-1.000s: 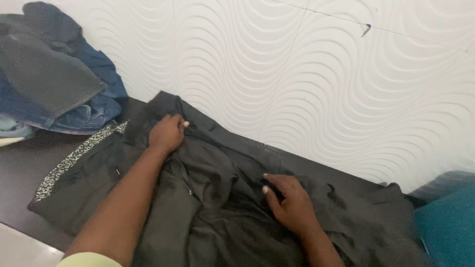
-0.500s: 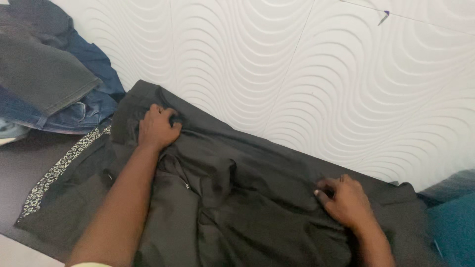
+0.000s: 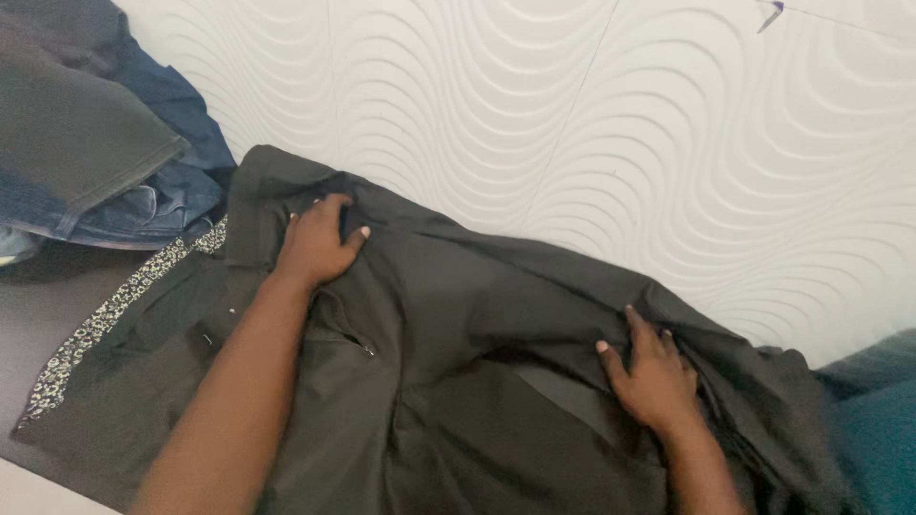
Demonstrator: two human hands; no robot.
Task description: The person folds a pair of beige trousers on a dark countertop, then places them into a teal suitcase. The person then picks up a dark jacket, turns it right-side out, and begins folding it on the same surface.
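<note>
A dark grey-black garment (image 3: 477, 315) lies spread on a dark surface against the wall. My left hand (image 3: 320, 240) rests on its upper left part near the collar, fingers curled into the cloth. At the garment's right side, my right hand (image 3: 654, 372) has its fingertips tucked into a fold and grips it. A small metal zip or snap (image 3: 367, 349) shows between my arms. A strip of black-and-white patterned trim (image 3: 105, 315) runs along the garment's left edge.
A pile of blue jeans and dark clothes (image 3: 105, 162) is heaped at the upper left. A white wall panel with wavy relief (image 3: 592, 124) stands right behind the garment. A teal cushion (image 3: 878, 420) sits at the right edge. The dark tabletop (image 3: 38, 305) shows at the left.
My right hand has slid from the garment's middle out to its right side and taken hold of a fold. My left hand stayed near the collar. The cloth lies flatter.
</note>
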